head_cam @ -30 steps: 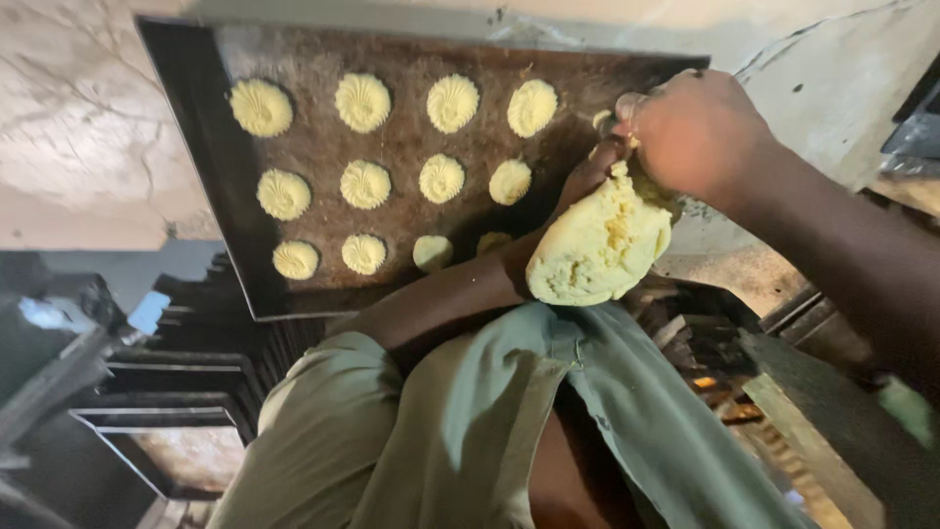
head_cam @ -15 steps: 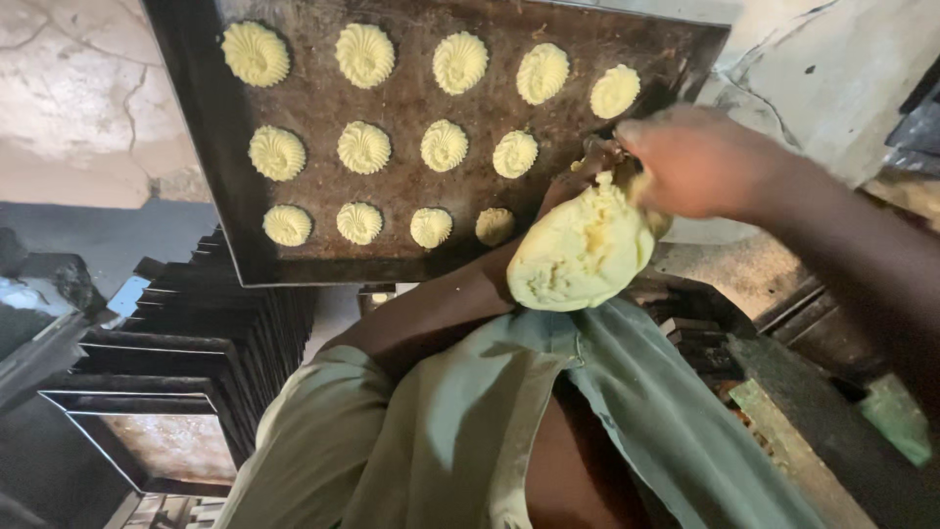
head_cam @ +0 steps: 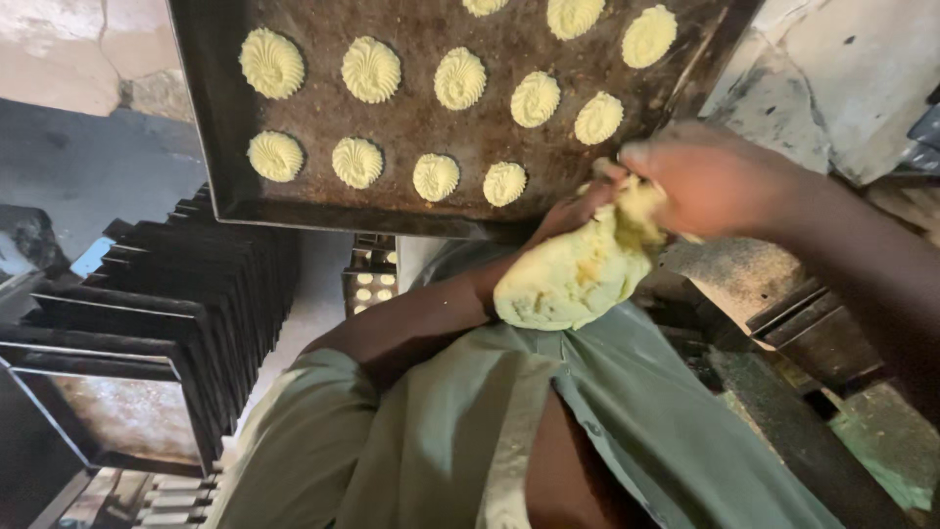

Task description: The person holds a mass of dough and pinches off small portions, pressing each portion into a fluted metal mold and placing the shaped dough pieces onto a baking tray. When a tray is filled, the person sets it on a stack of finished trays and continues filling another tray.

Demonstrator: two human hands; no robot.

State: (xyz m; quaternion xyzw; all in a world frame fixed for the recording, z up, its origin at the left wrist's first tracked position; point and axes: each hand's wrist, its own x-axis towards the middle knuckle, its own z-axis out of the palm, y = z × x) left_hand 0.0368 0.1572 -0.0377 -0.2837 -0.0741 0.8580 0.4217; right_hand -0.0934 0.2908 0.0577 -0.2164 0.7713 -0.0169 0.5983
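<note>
**Piping the next rosette onto the tray**

I take the dark baking tray as my landmark. Just off its near right corner I hold the soft yellow dough bag: my right hand is clenched over its top, and my left hand grips it from underneath, mostly hidden behind the lump. The piped rosettes sit in rows on the tray, the nearest row ending at a swirl just beside my hands.

To do this well, I judge I should set the next rosette to the right of that last swirl, matching the row's spacing, squeeze evenly from the top hand and let the lower hand only steer. The bare strip there is narrow, so I would stay inside the rim. A stack of empty trays stands below the tray's left side, well apart from my hands.
</note>
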